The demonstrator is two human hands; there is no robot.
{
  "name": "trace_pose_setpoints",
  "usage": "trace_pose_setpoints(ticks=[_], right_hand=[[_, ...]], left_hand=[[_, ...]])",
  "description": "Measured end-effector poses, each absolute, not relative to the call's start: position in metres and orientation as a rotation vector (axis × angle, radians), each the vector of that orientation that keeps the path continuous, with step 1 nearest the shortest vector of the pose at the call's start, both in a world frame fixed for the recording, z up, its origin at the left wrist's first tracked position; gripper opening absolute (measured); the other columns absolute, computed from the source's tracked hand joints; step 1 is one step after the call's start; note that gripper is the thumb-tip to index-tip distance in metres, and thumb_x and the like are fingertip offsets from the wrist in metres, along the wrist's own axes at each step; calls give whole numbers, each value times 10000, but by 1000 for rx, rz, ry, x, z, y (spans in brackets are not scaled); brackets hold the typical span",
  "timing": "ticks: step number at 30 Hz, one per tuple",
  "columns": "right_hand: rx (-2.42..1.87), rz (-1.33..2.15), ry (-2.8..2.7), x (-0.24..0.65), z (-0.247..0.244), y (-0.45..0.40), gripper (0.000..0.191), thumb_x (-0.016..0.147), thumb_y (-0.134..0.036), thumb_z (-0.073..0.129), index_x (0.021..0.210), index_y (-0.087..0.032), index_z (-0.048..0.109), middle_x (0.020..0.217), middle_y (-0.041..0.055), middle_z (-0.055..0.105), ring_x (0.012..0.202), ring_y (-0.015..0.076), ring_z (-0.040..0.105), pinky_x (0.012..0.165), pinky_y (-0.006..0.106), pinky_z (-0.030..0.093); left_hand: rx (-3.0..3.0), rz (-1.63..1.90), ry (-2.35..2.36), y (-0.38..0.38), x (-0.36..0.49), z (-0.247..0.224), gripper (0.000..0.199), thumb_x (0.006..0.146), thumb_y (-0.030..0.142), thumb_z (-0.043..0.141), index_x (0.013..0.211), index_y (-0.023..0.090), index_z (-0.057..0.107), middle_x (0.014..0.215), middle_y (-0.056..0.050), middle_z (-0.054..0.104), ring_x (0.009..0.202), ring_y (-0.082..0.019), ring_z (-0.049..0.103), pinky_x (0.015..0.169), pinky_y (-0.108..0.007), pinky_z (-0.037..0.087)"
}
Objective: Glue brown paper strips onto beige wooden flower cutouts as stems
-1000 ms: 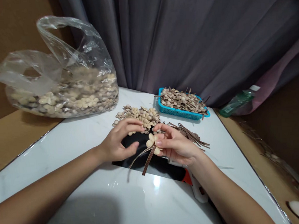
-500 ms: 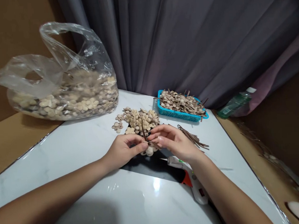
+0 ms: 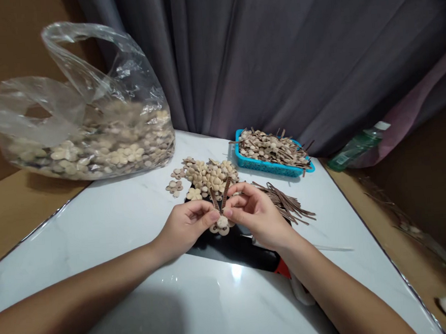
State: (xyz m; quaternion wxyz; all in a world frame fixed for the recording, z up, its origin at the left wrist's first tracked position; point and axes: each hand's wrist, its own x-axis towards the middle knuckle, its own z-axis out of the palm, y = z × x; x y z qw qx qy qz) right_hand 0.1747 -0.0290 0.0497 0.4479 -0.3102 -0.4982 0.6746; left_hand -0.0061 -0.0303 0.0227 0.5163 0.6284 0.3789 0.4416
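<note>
Between my two hands is a small cream felt flower (image 3: 220, 230) with a fuzzy round centre. Two brown ribbed strips (image 3: 225, 193) rise from it in a V shape. My left hand (image 3: 185, 224) is closed, pinching the flower's left side with thumb and forefinger. On the other side, my right hand (image 3: 257, 216) pinches near the base of the right strip. Below my right forearm lies a white glue gun (image 3: 302, 292), mostly hidden, its metal tip showing beside my right hand. A black mat (image 3: 229, 254) is under my hands.
Beyond my hands is a pile of cream flowers (image 3: 210, 174). Loose brown strips (image 3: 286, 203) lie to the right. A blue basket (image 3: 269, 169) holds finished-looking pieces with strips. A clear bag (image 3: 92, 150) of flowers stands at left, a green bottle (image 3: 359, 146) at right.
The strips now stand apart in a V, where one had leaned to the right. My right hand has shifted slightly and covers more of the glue gun. The view has moved slightly.
</note>
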Motion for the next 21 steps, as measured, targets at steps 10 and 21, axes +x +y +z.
trace_pose_setpoints(ticks=[10,21], right_hand=[[-851,1483,-1239,168,51,-34,327,684,-226,770,880,-198,510,684,-38,628,583,76,562,576,209,468],[-876,1436,-1273,162,51,-40,354,664,-254,781,867,-205,496,700,-32,614,608,87,567,581,217,473]], left_hand=[[1589,1131,970,-32,-6,24,148,831,296,616,796,169,683,712,18,679,647,-87,589,620,-148,456],[1676,1169,899,-32,-7,18,155,869,270,556,767,162,597,689,26,594,634,-86,538,590,-164,416]])
